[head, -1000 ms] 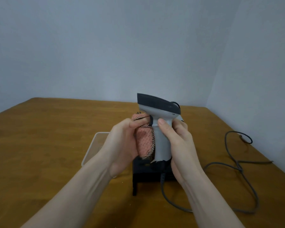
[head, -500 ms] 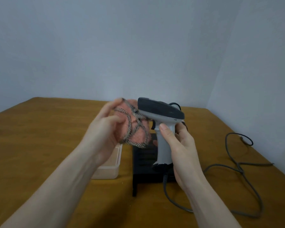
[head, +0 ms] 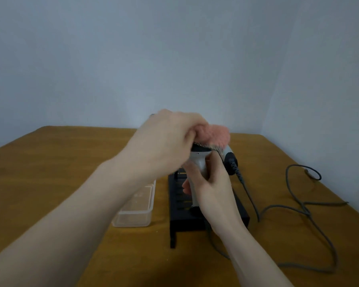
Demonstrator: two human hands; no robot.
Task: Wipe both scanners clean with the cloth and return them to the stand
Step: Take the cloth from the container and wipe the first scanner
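- Since half a second ago the left hand (head: 166, 141) has swung from beside the scanner's head to on top of it, carrying the cloth (head: 212, 137) with it.
- The right hand (head: 212, 183), nearest, curls its fingers round the pale grip of the scanner (head: 199, 162), holding it upright above the black stand (head: 205, 218), probably to steady it for wiping.
- The left hand arches over, knuckles up, fingers bunching the pink cloth down against the dark head.
- A second scanner sits just behind, partly hidden.
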